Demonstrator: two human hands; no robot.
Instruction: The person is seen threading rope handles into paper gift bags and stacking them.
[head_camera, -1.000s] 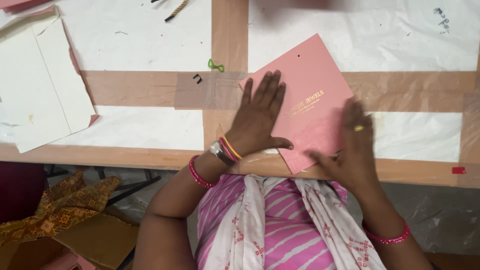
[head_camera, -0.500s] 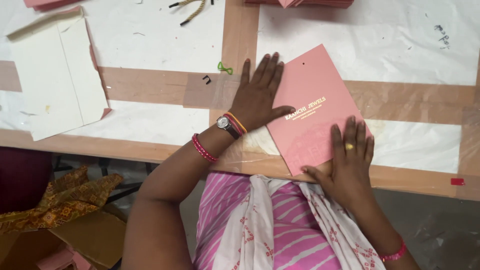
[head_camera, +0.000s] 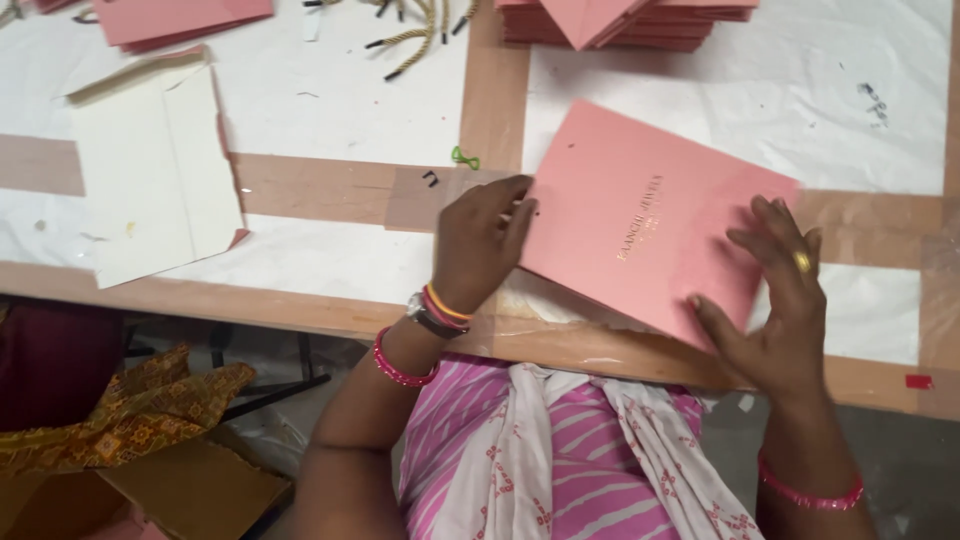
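The left hand (head_camera: 482, 240) is curling its fingers against the left edge of a flat pink paper bag (head_camera: 645, 220), the fingertips bent onto the card there; whether it is pinching the edge or only pressing on it is not clear. A watch and coloured bangles are sitting on that wrist. The right hand (head_camera: 775, 300) is spreading open, fingers fanned and slightly blurred, with the thumb touching the near right corner of the pink paper bag and the palm hanging over its right edge; a yellow ring is showing on one finger.

The pink paper bag is lying flat and tilted on the surface (head_camera: 300, 190), between the two hands, near the front edge and to the right of the middle. The surface is covered in white paper with bands of brown tape.

Just left of the left hand, a small green loop (head_camera: 464, 158) is lying on the tape. Farther left, a cream folded sheet (head_camera: 155, 165) is resting flat. At the far edge, a stack of pink bags (head_camera: 625, 20) is sitting to the right, braided cord handles (head_camera: 415, 30) are lying in the middle, and more pink card (head_camera: 185, 20) is lying to the left.
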